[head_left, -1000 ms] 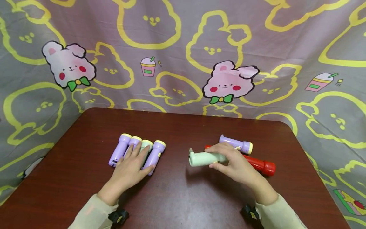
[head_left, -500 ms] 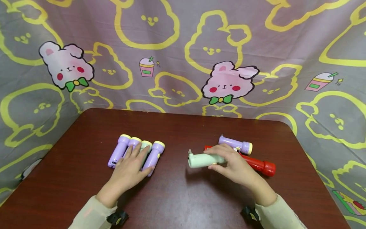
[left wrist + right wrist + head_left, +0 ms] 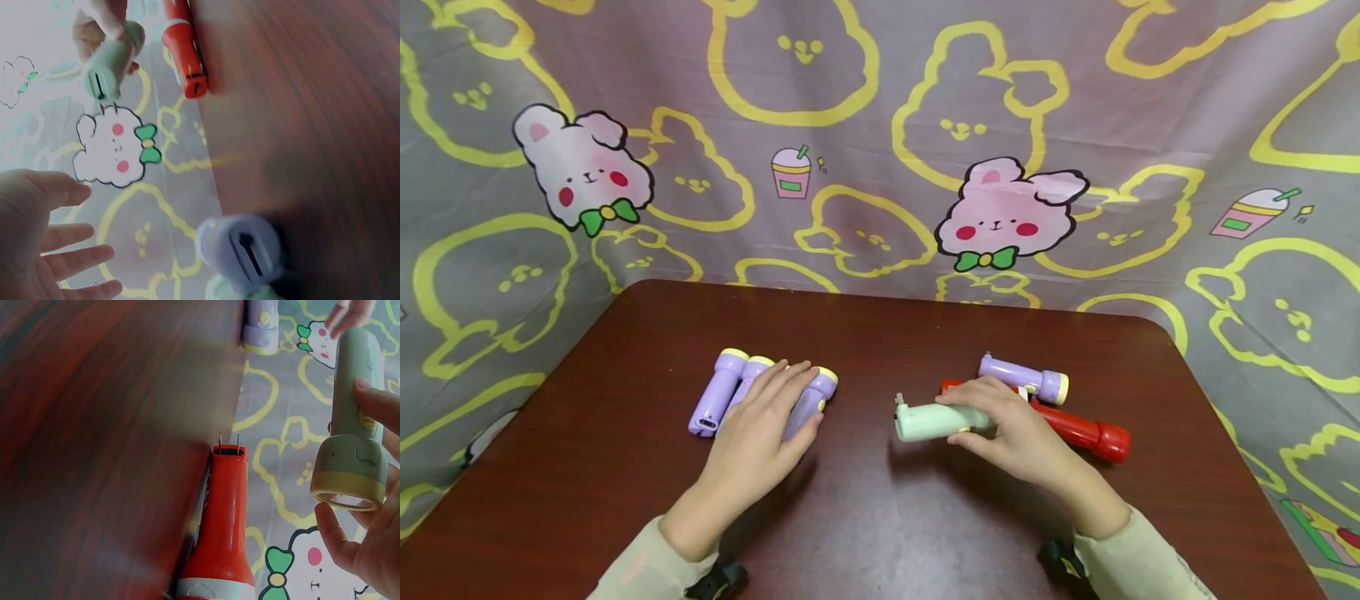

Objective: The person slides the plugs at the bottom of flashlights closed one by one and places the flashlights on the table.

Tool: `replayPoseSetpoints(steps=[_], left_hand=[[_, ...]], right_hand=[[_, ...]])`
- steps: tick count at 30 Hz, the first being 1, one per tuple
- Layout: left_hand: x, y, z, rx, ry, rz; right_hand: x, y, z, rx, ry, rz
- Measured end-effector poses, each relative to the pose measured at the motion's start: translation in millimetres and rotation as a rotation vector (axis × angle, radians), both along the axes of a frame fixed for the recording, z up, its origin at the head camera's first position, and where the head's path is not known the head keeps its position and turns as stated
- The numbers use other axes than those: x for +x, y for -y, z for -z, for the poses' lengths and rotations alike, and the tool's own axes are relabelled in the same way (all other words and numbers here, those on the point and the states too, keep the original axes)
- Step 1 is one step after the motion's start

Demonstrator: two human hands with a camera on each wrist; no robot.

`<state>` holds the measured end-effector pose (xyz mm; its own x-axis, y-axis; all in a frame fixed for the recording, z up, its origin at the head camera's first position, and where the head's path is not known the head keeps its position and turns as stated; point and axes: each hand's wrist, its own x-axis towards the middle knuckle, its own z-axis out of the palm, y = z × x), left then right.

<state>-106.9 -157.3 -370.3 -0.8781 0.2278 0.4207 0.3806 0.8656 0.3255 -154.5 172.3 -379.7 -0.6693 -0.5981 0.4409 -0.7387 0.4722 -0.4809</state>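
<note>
My right hand [image 3: 1018, 429] grips a light green flashlight [image 3: 928, 422] above the table, and two metal plug prongs stick out of its tail end. In the right wrist view its yellow-rimmed lens end points down and the thumb lies by the yellow switch. My left hand [image 3: 756, 433], fingers stretched out, hovers over a row of flashlights at the left. Of that row, a purple flashlight [image 3: 718, 392] shows at the outer side and another purple flashlight [image 3: 824, 383] at the inner side. A green flashlight [image 3: 244, 291] among them is mostly hidden by the hand.
Behind and beneath the right hand a red flashlight [image 3: 1078, 431] with a white band lies on the brown table [image 3: 880, 333]. Its prongs are out in the right wrist view. A purple flashlight [image 3: 1018, 375] lies just beyond it. A patterned curtain [image 3: 865, 100] hangs behind the table.
My left hand has risen off the row of flashlights and shifted slightly right, now covering the green one. My right hand still holds the green flashlight in nearly the same place.
</note>
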Motion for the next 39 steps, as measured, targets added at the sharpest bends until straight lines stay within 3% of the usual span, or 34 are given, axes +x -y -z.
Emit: replayPoseSetpoints(steps=[3,7,10,14,24,39], left_hand=[[0.9,-8.2,-1.0,0.032,-0.057,0.05],[2.8,-21.3,4.8,0.01,-0.097,0.133],[5.0,-31.7,10.4,-0.013,-0.093,0.2],[6.5,-45.2,13.8,0.02,-0.062,0.254],[5.5,-68.6,17.2,0.177,0.052,0.25],[-1.7,-75.3,14.3,0.309,0.132,0.179]], right_hand=[[1.4,0.8,0.9,-0.001,0.001,0.01],[5.3,-0.4,2.7,0.014,0.022,0.028],[7.2,-3.2,4.2,0.032,0.015,0.041],[6.4,-7.1,5.0,0.023,-0.029,0.054],[9.2,-6.9,6.3,-0.017,-0.054,0.055],[12.2,-0.5,3.6,-0.026,-0.067,0.098]])
